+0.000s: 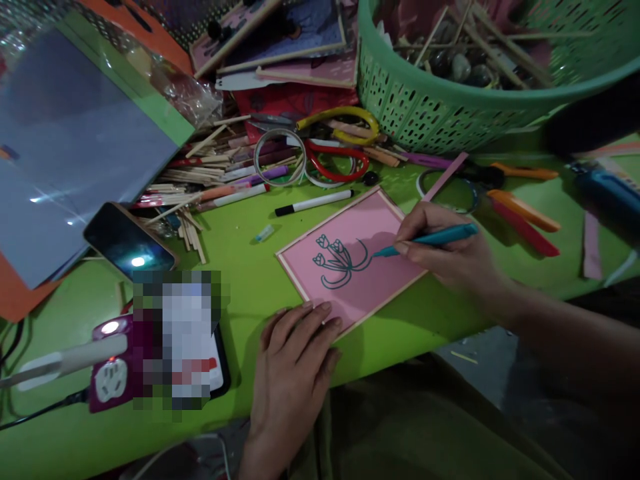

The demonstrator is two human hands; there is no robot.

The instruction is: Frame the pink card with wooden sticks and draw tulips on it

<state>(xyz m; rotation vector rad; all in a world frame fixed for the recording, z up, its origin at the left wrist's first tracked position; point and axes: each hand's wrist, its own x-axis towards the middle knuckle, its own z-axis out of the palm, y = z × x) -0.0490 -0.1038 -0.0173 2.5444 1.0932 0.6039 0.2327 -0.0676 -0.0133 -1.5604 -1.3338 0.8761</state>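
Note:
A pink card (385, 227) edged with thin wooden sticks lies at a slant on the green table. Dark green lines on it form a bunch of tulips (337, 257) with curved leaves. My right hand (445, 247) pinches a teal marker pen (445, 235), its tip at the card just right of the drawn leaves. My left hand (300, 353) lies flat with fingers stretched out, fingertips resting on the card's lower left edge. Above the card is a white marker (315, 203) with a black cap. A small clear-blue cap (265, 233) lies left of the card.
Behind the card are scissors (337, 167), a tape roll (280, 157) and many wooden sticks (195, 173). A green basket (425, 100) stands at the back right. To the left are a dark phone (127, 240), a blurred-out phone (193, 340) and a purple power strip (113, 367).

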